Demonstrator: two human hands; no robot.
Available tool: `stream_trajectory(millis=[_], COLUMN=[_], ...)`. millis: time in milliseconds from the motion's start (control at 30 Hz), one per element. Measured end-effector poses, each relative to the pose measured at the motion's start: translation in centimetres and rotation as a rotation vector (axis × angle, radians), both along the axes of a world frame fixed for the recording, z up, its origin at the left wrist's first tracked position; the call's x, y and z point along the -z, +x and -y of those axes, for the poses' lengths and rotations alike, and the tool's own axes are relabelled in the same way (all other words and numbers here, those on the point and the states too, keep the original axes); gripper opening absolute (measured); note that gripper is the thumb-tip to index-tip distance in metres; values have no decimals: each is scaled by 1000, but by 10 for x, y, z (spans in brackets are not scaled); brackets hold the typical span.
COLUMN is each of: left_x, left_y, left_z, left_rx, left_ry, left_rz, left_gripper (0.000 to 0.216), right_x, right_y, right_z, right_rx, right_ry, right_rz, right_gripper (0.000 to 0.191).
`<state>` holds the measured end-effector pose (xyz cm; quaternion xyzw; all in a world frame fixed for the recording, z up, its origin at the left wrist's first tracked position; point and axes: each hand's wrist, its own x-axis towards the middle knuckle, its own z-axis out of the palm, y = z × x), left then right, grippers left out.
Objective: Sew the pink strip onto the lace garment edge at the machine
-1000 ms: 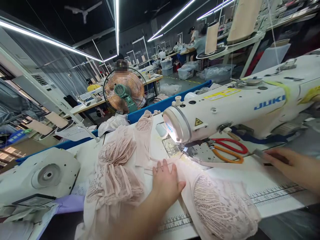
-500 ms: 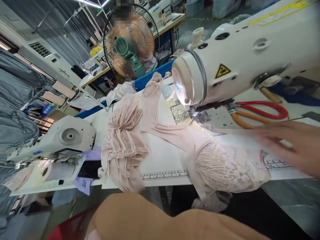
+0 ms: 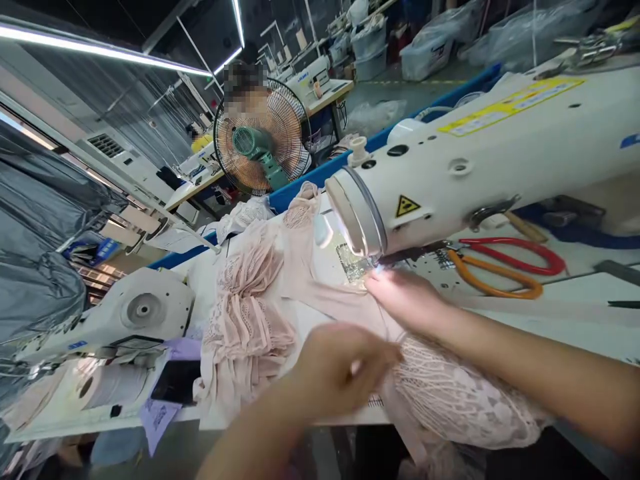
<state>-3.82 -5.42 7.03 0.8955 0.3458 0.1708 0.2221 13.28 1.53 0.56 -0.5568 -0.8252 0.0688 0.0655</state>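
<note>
Pink lace garment (image 3: 450,393), soft mesh with openwork lace panels, lies on the white surface (image 3: 575,327) and droops over its front edge. My right hand (image 3: 405,300) presses its smooth plain strip flat right under the lit needle area of the glossy white sewing machine (image 3: 475,167), fingers down on the cloth. My left hand (image 3: 340,373) is blurred, fingers curled over the fabric near the front edge; can't tell whether its grip is closed on it. Ruffled pink lace pile (image 3: 250,313) sits left. Red and orange-handled scissors (image 3: 500,267) lie behind, under the machine arm.
</note>
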Motion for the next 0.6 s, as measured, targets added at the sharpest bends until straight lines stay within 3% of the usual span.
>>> stream_trajectory(millis=[67,133,267,400,600], left_x=[25,51,82,79,67], left_y=[9,14,20,21,20], left_z=[-42,-75,-100,-95,-93], left_rx=[-155,-219,-278,-390,-404], left_ry=[118,225,200,31,-224], left_rz=[-46,-136,-328,-218,-89], left_gripper=[25,16,8,7,24], right_x=[7,14,24,26,20], right_y=[1,1,4,6,3], right_z=[-1,-1,-2,-4,-5], right_rx=[11,6,-6,8,59], right_ry=[10,20,27,17,-94], right_rz=[-24,-46,-77,-113,-250], right_gripper=[20,19,18,20,23])
